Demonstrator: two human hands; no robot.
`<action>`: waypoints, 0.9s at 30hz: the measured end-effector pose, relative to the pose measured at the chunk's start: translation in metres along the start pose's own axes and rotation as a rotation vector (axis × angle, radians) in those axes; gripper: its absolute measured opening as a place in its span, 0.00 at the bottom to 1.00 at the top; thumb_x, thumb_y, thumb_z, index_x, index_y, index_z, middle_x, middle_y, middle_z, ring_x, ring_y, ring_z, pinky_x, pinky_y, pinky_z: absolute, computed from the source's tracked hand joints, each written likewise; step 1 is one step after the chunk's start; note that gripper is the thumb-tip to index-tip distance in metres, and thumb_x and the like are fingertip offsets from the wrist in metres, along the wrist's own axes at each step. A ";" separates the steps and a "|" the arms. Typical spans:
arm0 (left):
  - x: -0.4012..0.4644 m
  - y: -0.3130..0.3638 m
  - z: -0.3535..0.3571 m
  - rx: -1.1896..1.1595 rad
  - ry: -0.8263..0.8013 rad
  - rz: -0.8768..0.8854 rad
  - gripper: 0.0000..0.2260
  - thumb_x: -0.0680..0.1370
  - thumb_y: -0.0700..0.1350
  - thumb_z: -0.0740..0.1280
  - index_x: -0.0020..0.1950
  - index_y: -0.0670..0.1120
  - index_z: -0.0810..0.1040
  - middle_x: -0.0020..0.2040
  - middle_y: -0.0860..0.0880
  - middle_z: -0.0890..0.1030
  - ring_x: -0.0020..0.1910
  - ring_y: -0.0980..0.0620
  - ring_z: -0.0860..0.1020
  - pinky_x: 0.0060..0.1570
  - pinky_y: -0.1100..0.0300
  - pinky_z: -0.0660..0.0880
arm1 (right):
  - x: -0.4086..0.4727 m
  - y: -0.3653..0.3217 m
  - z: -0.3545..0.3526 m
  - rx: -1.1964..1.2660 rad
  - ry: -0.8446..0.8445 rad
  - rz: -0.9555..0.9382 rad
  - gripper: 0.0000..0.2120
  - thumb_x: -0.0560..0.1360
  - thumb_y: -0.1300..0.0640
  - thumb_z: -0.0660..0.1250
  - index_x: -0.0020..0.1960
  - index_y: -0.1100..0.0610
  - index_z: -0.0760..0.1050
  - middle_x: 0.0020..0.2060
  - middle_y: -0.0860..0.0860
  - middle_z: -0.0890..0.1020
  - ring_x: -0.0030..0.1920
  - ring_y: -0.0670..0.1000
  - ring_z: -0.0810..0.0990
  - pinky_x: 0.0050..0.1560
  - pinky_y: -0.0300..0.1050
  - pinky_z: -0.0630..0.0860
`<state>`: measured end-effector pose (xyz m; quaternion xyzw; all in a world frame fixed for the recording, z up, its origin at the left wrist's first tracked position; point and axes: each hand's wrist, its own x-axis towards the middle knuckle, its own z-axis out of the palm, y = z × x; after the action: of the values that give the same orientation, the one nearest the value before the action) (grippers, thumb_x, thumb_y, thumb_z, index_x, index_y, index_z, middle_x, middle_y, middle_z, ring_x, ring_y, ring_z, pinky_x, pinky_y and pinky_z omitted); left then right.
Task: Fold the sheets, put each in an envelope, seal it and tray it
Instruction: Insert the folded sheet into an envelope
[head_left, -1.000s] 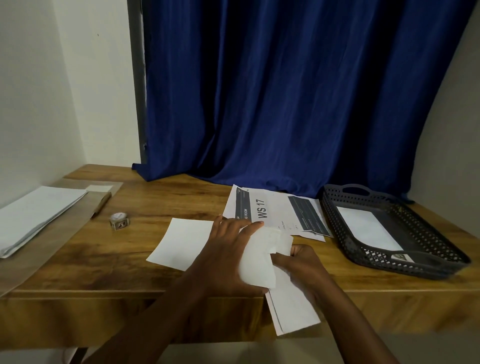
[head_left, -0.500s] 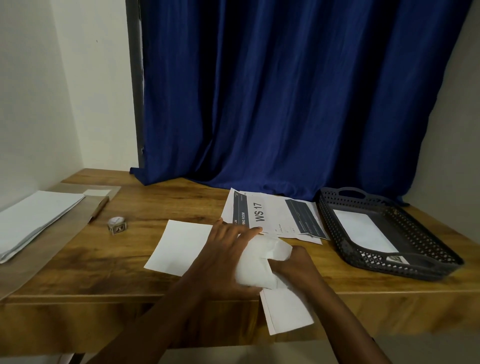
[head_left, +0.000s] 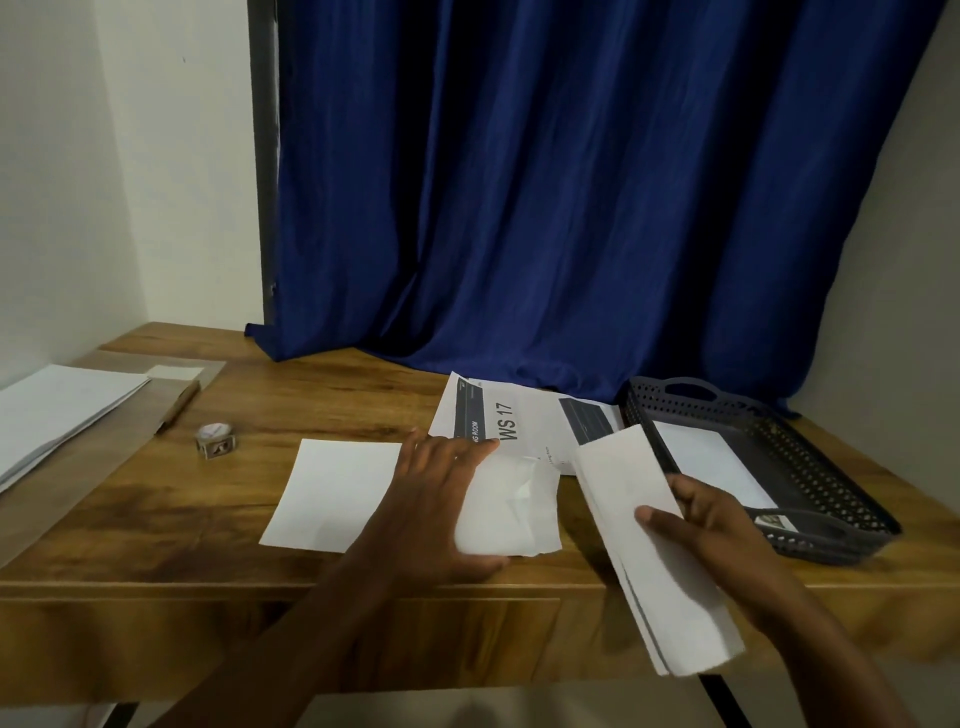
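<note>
A blue curtain (head_left: 597, 208) hung behind a wooden table (head_left: 260, 499). At the table's right edge sat a dark perforated tray (head_left: 810, 467) with a white envelope (head_left: 711, 462) lying flat inside. A stack of white paper (head_left: 57, 410) rested at the left edge. The right hand (head_left: 722, 525) gripped a folded sheet (head_left: 649, 545), thumb on top, holding it out past the table's front edge, just beside the tray. The left hand (head_left: 441, 499) lay flat with fingers straight, pressing an open envelope (head_left: 514, 504) near the front edge. A printed page (head_left: 519, 421) lay behind it, and a small tape roll (head_left: 215, 439) stood toward the left.
</note>
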<state>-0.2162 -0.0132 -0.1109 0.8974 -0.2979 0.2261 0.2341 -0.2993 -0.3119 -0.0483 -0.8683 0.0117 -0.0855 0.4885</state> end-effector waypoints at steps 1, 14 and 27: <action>0.000 0.000 0.001 0.007 0.009 0.009 0.49 0.62 0.75 0.71 0.76 0.59 0.54 0.77 0.51 0.66 0.72 0.47 0.67 0.75 0.35 0.60 | -0.001 -0.004 0.000 -0.032 -0.045 -0.019 0.10 0.78 0.57 0.70 0.59 0.50 0.80 0.46 0.43 0.87 0.44 0.45 0.86 0.40 0.36 0.79; 0.000 -0.002 0.002 0.031 -0.010 0.037 0.49 0.63 0.77 0.68 0.77 0.60 0.53 0.78 0.51 0.65 0.74 0.47 0.66 0.78 0.40 0.45 | 0.044 -0.019 0.023 -0.485 -0.314 0.026 0.13 0.71 0.51 0.79 0.53 0.48 0.80 0.52 0.43 0.85 0.54 0.45 0.83 0.60 0.52 0.81; 0.000 -0.003 0.002 0.077 0.022 0.004 0.49 0.63 0.79 0.65 0.77 0.59 0.52 0.77 0.50 0.66 0.74 0.46 0.67 0.77 0.41 0.44 | 0.052 -0.035 0.041 -0.631 -0.171 -0.095 0.05 0.78 0.49 0.71 0.47 0.51 0.80 0.40 0.47 0.83 0.44 0.48 0.82 0.51 0.49 0.79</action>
<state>-0.2135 -0.0124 -0.1132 0.9025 -0.2882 0.2479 0.2023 -0.2435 -0.2646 -0.0317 -0.9804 -0.0441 -0.0270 0.1903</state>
